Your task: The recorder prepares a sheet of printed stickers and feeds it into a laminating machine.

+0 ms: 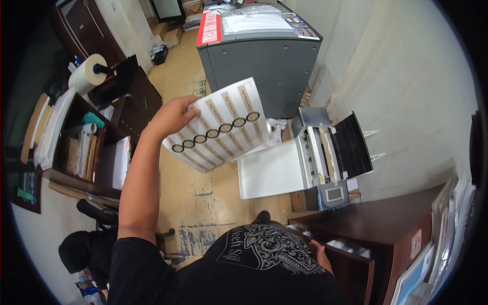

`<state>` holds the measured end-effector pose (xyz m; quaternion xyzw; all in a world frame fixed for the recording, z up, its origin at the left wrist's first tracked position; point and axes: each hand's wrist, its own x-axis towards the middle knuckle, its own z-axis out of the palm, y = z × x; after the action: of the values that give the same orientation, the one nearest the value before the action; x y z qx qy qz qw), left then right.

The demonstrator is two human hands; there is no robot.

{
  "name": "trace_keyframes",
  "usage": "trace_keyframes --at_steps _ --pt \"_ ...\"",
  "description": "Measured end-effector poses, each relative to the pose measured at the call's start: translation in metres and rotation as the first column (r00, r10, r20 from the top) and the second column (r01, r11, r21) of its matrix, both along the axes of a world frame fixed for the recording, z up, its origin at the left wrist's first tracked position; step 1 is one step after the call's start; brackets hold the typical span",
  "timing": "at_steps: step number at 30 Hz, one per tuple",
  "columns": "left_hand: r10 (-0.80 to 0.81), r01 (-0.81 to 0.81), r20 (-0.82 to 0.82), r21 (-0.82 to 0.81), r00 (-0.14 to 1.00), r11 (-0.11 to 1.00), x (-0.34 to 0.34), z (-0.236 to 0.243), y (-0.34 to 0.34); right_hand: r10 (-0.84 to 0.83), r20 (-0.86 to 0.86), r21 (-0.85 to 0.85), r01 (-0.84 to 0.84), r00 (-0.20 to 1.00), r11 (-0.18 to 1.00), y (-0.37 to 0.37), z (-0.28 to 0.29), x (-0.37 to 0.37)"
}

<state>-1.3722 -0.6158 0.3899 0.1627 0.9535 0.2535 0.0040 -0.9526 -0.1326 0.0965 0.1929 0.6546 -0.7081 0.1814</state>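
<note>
Pale lettering (236,245) on black shirt (223,284), illegible printed sheet (219,133)

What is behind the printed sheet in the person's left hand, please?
Beyond the printed sheet, the grey unit and yellowish floor show; the unit's lower left corner and whatever else the sheet covers cannot be seen.

Here my left fingers (192,113) hold a printed sheet (216,133) mid-frame, blocking the line to the big grey cabinet (256,71), upper centre. Right of centre, a white tray (272,170) juts across, black flap (352,145) up beyond it. Room shows over the floor (201,203) below the sheet; lower right, an open drawer (353,264) crowds my right fingers (316,246).
</note>
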Motion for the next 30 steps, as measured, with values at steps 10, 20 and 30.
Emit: trace_keyframes --at_steps 10,20,30 --pt "-0.189 0.185 0.054 0.071 0.98 0.98 -0.11 -0.01 -0.009 -0.184 0.446 0.034 0.188 0.876 0.981 0.01 -0.057 0.014" --pt "-0.596 0.514 0.157 0.368 0.787 0.775 -0.262 -0.052 0.023 -0.279 0.751 -0.002 0.424 0.599 0.906 -0.103 0.032 0.027" --pt "-0.877 0.719 0.203 0.509 0.435 0.474 -0.405 -0.035 0.11 -0.876 0.297 0.441 0.869 -0.379 -0.226 -0.319 0.024 0.007"
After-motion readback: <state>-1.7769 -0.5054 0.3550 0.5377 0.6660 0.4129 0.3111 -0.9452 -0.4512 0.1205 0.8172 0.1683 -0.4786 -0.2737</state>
